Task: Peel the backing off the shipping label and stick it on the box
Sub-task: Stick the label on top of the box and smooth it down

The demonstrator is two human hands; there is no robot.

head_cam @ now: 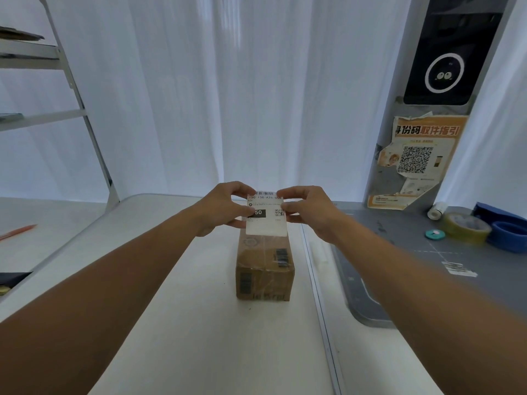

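Both my arms are extended forward over the white table (199,323). My left hand (219,208) pinches the label (266,213) at its left edge, thumb and fingers closed on it. My right hand (309,209) pinches the right edge likewise. The label is held upright, print facing me, above the far end of the box (265,269), which sits on the table.
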